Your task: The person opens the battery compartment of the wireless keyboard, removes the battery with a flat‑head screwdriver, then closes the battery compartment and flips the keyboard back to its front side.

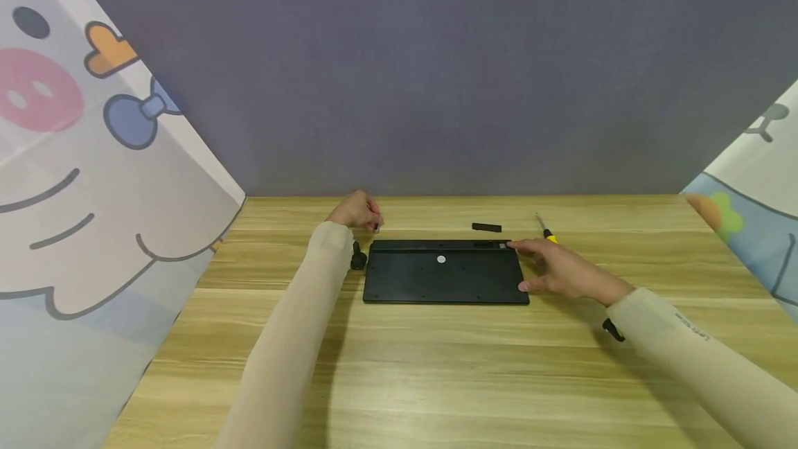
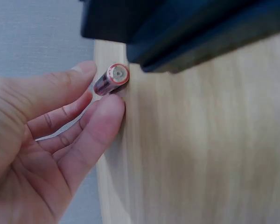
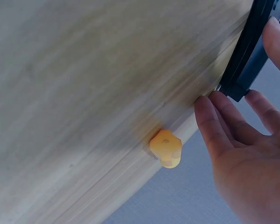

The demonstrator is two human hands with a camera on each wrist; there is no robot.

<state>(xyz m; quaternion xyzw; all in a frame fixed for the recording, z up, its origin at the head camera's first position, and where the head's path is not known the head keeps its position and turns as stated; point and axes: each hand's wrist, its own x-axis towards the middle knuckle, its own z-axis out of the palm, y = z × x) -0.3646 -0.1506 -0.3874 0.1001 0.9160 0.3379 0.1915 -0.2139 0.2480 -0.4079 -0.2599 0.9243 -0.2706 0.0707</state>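
Pale wood-grain worktop (image 1: 461, 380) carries a flat black rectangular keyboard (image 1: 445, 283) towards its far edge, underside up, seemingly to expose its narrow recess (image 1: 483, 244); the right hand (image 1: 557, 269), fingers wide, touches the keyboard's right end, perhaps steadying it. Nearer the far edge, the left hand (image 1: 358, 212) pinches a small red-and-dark cylindrical battery (image 2: 112, 80).

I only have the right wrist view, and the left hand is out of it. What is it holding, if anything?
Observer: The left hand pinches a battery between thumb and fingers; the left wrist view shows it.
Operator: Thanks. What is the yellow knob I see near the edge?
Observer: The head view shows it is the end of a screwdriver with a thin shaft.
Operator: Anything loose past the far side of the keyboard?
Observer: Yes, a small black strip lies there on the table, apart from the keyboard.
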